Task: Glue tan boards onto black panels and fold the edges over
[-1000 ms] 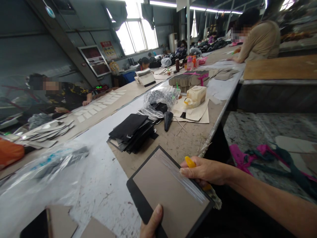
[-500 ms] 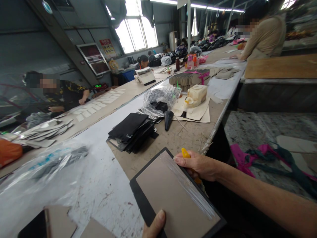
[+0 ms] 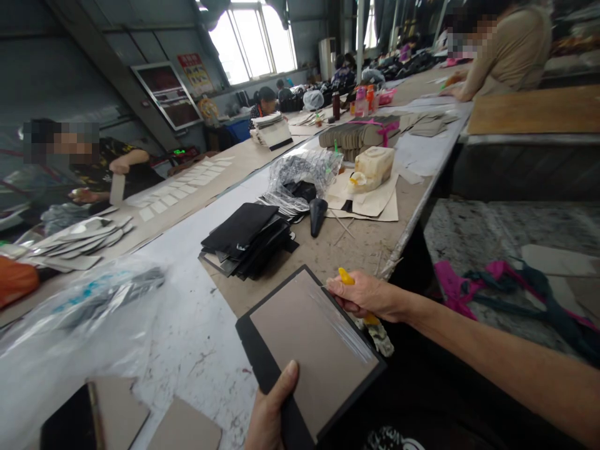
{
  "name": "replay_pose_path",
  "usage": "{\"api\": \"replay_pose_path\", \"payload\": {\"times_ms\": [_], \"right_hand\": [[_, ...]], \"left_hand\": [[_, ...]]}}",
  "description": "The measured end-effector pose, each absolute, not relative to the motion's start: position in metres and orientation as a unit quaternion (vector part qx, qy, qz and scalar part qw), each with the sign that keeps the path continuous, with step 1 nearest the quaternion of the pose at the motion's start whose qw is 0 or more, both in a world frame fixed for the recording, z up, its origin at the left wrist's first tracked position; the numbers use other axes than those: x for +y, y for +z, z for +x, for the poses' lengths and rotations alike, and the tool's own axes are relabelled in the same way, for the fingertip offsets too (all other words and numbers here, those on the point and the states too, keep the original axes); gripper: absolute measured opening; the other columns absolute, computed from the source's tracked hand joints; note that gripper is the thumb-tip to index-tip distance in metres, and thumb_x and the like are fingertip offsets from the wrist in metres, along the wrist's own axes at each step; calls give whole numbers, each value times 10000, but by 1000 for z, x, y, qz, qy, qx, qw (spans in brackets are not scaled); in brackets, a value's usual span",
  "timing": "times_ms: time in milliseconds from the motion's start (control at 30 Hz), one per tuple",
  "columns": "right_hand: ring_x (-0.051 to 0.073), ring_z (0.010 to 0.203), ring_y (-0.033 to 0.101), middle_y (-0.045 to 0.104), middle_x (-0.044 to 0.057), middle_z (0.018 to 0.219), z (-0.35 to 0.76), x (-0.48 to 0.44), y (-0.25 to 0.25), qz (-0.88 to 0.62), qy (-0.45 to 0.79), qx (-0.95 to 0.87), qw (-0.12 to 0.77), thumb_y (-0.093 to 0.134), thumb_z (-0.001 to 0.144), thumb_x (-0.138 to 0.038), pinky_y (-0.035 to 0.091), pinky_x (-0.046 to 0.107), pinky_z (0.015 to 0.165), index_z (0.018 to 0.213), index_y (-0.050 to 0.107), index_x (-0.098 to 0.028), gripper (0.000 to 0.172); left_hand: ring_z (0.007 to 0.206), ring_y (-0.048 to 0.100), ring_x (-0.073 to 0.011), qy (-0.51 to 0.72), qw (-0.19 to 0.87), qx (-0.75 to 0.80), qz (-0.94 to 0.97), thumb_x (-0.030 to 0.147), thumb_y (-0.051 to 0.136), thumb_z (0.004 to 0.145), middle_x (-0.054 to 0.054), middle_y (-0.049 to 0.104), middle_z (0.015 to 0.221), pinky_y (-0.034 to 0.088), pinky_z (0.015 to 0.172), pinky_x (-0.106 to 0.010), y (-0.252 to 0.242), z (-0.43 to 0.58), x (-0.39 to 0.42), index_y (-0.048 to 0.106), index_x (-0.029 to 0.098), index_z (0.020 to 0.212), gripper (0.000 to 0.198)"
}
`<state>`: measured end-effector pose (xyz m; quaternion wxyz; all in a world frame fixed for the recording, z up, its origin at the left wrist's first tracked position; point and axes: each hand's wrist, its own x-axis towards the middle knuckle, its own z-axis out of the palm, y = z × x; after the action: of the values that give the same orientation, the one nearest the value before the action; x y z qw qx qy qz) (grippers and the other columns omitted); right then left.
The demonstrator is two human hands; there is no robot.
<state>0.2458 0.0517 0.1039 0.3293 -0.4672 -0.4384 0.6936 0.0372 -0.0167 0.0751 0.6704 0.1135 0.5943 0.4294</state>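
Note:
My left hand grips the lower left edge of a flat panel, its thumb lying on top. The panel is a beige board set on a larger black sheet that shows as a border. Shiny wet-looking streaks run along the board's right side. In my right hand, closed at the panel's upper right edge, is a yellow-handled brush; its crusted whitish end hangs below the fingers. Beyond the panel lies a stack of black pieces on the table.
A dark cone-shaped object, a clear plastic bag and a stained plastic jug stand farther back. A phone and beige pieces lie at the lower left. Co-workers sit left and lean over the table right.
The panel and my left hand have shifted left and up in view. My right hand has moved slightly, and more of the brush's crusted end shows. The left co-worker has lifted a pale piece.

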Motion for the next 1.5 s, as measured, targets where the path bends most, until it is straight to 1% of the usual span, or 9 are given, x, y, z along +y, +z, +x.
{"api": "replay_pose_path", "payload": {"times_ms": [200,433,633,733,867,1000,1233,1367,1500], "right_hand": [[7,371,209,297,-114,428,249,53,96,-428,732,-428,312,601,688,-565,134,163,343,612,356,-178,464],[8,380,216,280,-108,440,242,52,94,-492,671,-442,333,516,775,-508,159,162,344,594,350,-173,416],[7,392,222,319,-103,479,253,43,100,-465,707,-457,276,543,764,-459,180,142,345,624,355,-175,368],[17,391,240,306,-97,467,251,39,100,-488,673,-480,282,492,791,-475,196,159,346,606,353,-177,378],[25,424,242,269,-87,492,245,37,94,-498,622,-507,328,486,782,-508,201,176,366,581,341,-174,416],[30,428,236,272,-84,499,242,37,92,-487,648,-480,334,491,746,-572,189,181,364,585,338,-179,452],[18,381,233,298,-97,455,242,37,97,-489,677,-445,324,526,680,-651,178,166,344,600,365,-180,505],[7,349,218,310,-113,421,240,37,94,-487,719,-405,285,619,671,-544,162,146,331,617,369,-184,442],[4,331,220,324,-113,379,233,33,89,-535,716,-354,276,591,758,-398,166,121,322,614,375,-178,340]], "left_hand": [[787,667,-294,408,677,603,111,125,671,694,-157,680,952,555,731,-399,73,33,-14,457,120,1234,580],[793,665,-298,383,687,603,134,164,671,709,-163,689,887,561,708,-406,64,28,-9,482,92,1191,523],[768,670,-285,387,686,603,127,143,648,725,-154,693,882,566,699,-394,68,29,-5,491,93,1181,484],[754,674,-276,392,689,601,100,127,630,738,-146,696,882,568,699,-389,67,32,-7,484,101,1196,481],[722,676,-279,385,699,600,50,137,615,753,-140,703,802,570,692,-397,66,37,-10,508,76,1173,438],[705,676,-292,364,719,592,24,163,614,761,-147,701,735,570,686,-410,65,38,-12,537,41,1129,395],[739,673,-299,377,711,591,62,154,657,725,-146,701,765,569,693,-406,69,31,-2,545,63,1118,418],[685,677,-280,357,712,594,116,134,689,686,-137,699,790,566,683,-403,76,21,7,547,86,1109,448],[628,670,-278,302,698,611,218,163,723,642,-134,691,740,555,628,-410,89,10,33,579,82,1015,408]]}}
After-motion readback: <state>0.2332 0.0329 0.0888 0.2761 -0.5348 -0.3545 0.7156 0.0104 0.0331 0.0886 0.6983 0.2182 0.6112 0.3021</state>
